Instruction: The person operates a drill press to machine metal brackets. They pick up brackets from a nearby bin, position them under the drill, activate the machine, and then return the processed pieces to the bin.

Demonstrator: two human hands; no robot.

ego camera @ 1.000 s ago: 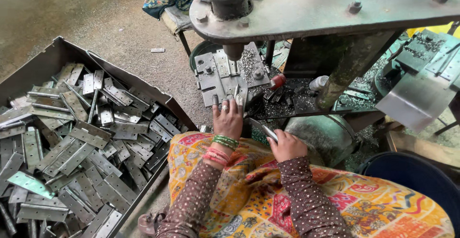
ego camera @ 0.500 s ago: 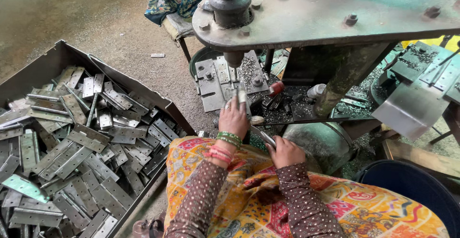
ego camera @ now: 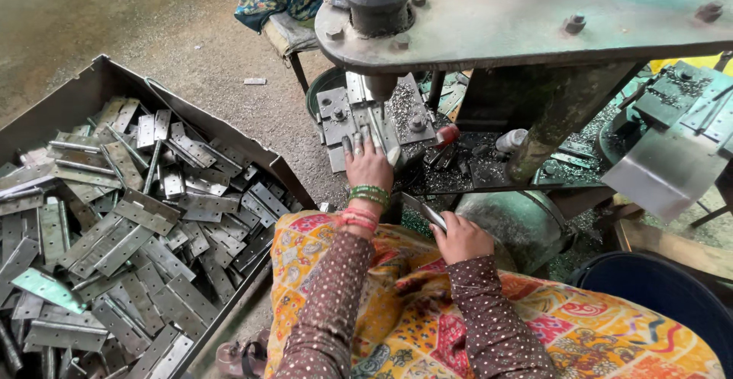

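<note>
My left hand [ego camera: 368, 164], with bangles at the wrist, reaches forward onto the metal die block [ego camera: 353, 119] under the press's ram [ego camera: 379, 85]; its fingers rest on a narrow metal strip there. My right hand [ego camera: 460, 237] sits lower, near my lap, closed on a flat metal hinge plate [ego camera: 422, 209] that sticks out to the upper left. A patterned orange cloth [ego camera: 427, 310] covers my knees.
A big open box [ego camera: 99, 93] at the left holds several grey hinge plates [ego camera: 137, 226]. The press's heavy green-grey top plate [ego camera: 534, 12] overhangs the work. Metal swarf lies around the base [ego camera: 473, 165]. A dark blue tub [ego camera: 657, 287] stands at right, a stool [ego camera: 286, 24] behind.
My left hand has moved forward from the lap edge up onto the die block. My right hand has stayed near my lap with the plate.
</note>
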